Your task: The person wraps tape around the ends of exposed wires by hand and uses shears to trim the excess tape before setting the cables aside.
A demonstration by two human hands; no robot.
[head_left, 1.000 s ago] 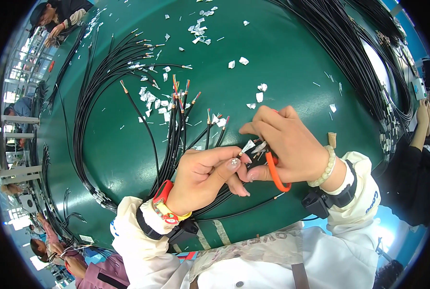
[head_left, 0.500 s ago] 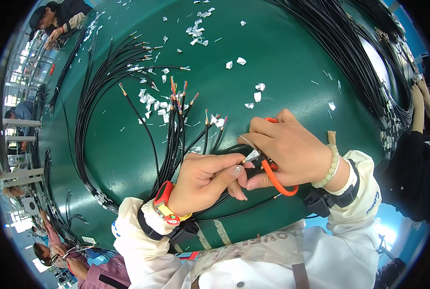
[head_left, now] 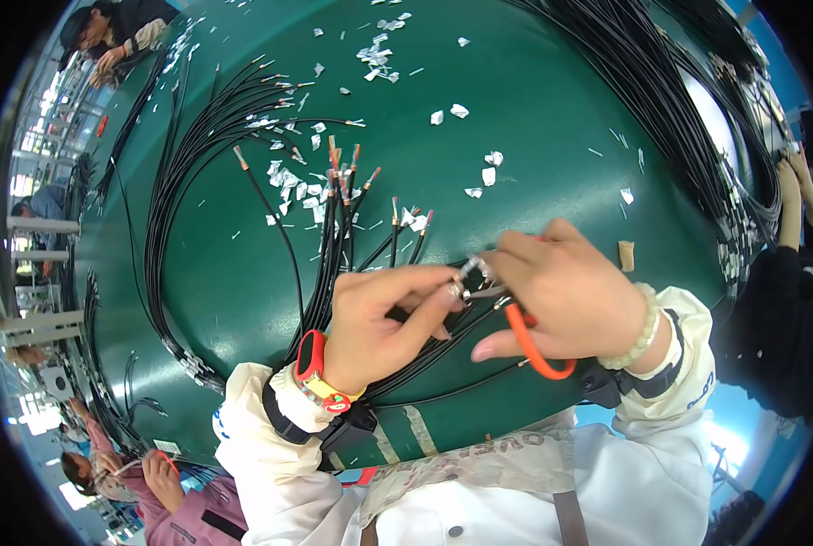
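My left hand (head_left: 384,314) pinches the stripped end of a black cable between thumb and index finger. Silvery foil (head_left: 470,266) stands out from that cable end, reaching toward the fingertips of my right hand (head_left: 566,296), which are blurred. Orange-handled scissors (head_left: 540,346) are held in my right hand, a handle loop hanging below the palm and the blades pointing left toward the cable tip. Beyond my left hand, a bunch of black cables (head_left: 338,227) shows bared ends with coloured wires. Whether the blades touch the foil cannot be made out.
Foil scraps (head_left: 297,189) are scattered over the green table (head_left: 552,118). A curved cable bundle (head_left: 156,200) lies at left, a thicker one (head_left: 643,100) at far right. A small tan piece (head_left: 626,256) sits beyond my right wrist. Other people work around the table.
My right hand has shifted right with the scissors, and its thumb has spread away from my left hand. The foil now stands out from the cable end instead of lying against it.
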